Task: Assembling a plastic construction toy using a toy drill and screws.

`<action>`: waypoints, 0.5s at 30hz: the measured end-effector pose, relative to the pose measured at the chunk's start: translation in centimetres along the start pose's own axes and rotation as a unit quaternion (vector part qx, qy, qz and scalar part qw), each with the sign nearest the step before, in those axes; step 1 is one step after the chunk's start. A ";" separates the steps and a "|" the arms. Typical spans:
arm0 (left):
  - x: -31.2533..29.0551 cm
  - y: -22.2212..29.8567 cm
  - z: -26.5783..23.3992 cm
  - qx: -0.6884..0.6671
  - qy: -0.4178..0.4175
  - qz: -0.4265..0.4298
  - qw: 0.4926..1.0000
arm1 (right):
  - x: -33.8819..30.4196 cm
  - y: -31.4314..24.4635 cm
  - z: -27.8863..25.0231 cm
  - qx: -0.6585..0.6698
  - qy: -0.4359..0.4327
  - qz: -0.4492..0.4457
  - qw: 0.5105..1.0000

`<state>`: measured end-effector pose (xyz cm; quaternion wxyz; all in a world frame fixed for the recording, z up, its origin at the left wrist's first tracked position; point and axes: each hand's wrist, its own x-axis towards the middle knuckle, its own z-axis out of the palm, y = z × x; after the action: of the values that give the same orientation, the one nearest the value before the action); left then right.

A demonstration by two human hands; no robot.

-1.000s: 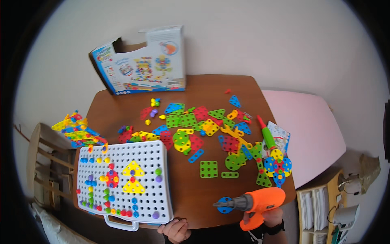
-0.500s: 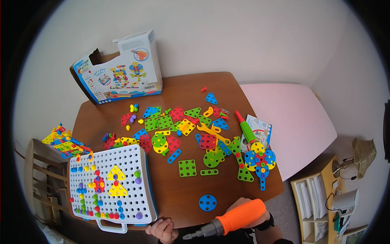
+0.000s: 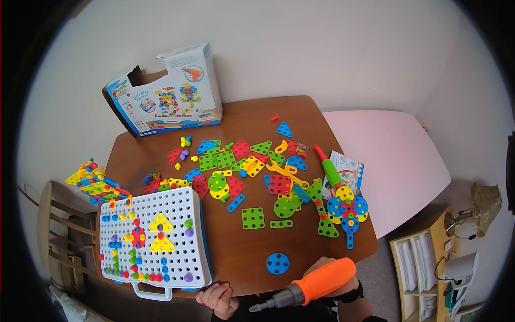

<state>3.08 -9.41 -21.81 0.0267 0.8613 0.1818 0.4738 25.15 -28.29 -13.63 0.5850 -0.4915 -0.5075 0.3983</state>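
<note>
Your right hand is gripping the orange toy drill; your left hand is curling beside the white pegboard, any hold there impossible to tell.
The drill's tip is pointing left, past the counter's near edge; keeping it clear of those left fingers looks wise, with a firm grip steadying it. Counting now: one drill, one pegboard carrying two yellow triangles, one blue disc lying beyond the drill, one green-handled screwdriver.
</note>
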 end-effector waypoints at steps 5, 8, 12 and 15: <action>0.0 0.0 -0.1 -0.002 -0.006 0.001 1.000 | 0.1 0.3 0.1 0.017 -0.007 -0.009 1.000; 0.0 -0.1 -0.1 -0.005 -0.006 0.002 1.000 | 0.1 0.4 0.1 -0.006 -0.008 0.020 1.000; 0.1 0.0 0.2 -0.015 0.005 0.009 1.000 | -0.6 0.5 -0.1 0.036 0.013 0.021 0.999; 0.1 0.2 0.0 -0.002 -0.003 -0.001 1.000 | -0.9 0.8 -0.3 0.037 -0.004 0.055 0.998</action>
<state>3.20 -9.54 -21.67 0.0293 0.8623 0.1815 0.4719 25.36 -29.06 -14.63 0.5775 -0.4953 -0.4671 0.4506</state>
